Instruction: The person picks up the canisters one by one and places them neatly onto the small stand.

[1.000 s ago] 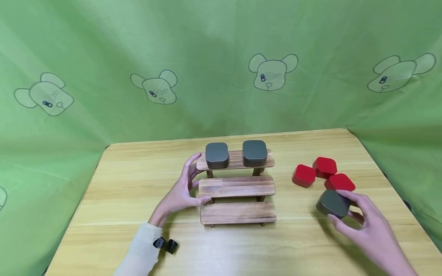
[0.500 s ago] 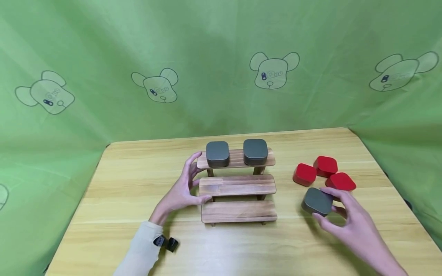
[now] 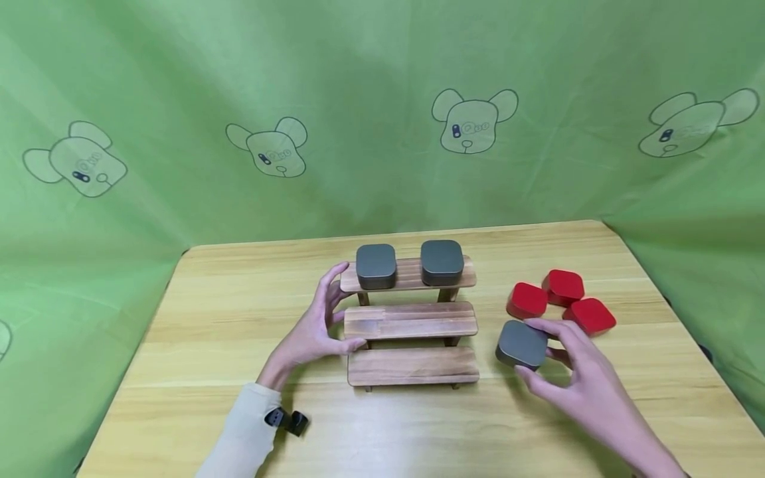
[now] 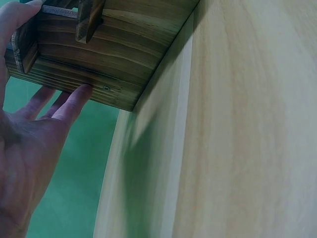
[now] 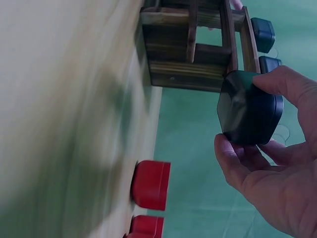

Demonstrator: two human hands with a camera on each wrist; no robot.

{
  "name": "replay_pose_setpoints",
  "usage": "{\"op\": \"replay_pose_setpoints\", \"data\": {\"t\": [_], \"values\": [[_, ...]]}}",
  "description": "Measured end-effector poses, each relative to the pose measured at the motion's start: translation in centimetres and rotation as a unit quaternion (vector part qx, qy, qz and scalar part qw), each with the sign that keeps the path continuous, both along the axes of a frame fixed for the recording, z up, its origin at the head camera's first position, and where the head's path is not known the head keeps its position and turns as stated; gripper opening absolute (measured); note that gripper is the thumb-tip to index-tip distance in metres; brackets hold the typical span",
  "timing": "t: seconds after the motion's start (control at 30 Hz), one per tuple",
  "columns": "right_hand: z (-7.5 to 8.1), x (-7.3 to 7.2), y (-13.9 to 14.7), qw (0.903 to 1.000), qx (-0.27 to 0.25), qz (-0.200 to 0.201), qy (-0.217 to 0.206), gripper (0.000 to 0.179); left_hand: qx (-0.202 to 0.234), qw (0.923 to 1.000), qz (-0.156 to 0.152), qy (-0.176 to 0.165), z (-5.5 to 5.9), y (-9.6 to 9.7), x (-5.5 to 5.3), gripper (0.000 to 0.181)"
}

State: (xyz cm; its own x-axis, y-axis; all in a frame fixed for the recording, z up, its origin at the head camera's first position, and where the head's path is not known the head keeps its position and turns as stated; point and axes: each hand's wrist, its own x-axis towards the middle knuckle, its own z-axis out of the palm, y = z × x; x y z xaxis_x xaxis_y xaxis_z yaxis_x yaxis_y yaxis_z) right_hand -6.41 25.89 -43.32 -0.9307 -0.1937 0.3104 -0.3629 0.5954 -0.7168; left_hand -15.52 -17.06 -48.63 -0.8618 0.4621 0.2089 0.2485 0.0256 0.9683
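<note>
A three-step wooden display stand stands mid-table. My left hand holds its left end, thumb by the middle step and fingers toward the back. In the left wrist view, fingertips touch the dark back board. On the top step sit two dark grey square tins, a left tin and a right tin, with a gap between. My right hand grips a third dark grey tin between thumb and fingers, right of the stand. The right wrist view shows this tin held off the table.
Three red square tins lie grouped at the right: a left one, a back one and a front one. Green cloth hangs behind and beside the wooden table.
My right hand has carried the dark grey tin leftward, toward the stand, passing in front of the red tins. My left hand and the stand have stayed in place.
</note>
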Motion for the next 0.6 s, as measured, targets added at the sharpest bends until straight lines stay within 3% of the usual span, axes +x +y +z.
{"op": "replay_pose_setpoints", "data": {"t": [0.6], "values": [[1.8, -1.1, -3.6, 0.9991, -0.022, 0.031, 0.016, 0.078, -0.003, 1.0, 0.002, -0.004, -0.2, -0.1, -0.1, 0.135]]}}
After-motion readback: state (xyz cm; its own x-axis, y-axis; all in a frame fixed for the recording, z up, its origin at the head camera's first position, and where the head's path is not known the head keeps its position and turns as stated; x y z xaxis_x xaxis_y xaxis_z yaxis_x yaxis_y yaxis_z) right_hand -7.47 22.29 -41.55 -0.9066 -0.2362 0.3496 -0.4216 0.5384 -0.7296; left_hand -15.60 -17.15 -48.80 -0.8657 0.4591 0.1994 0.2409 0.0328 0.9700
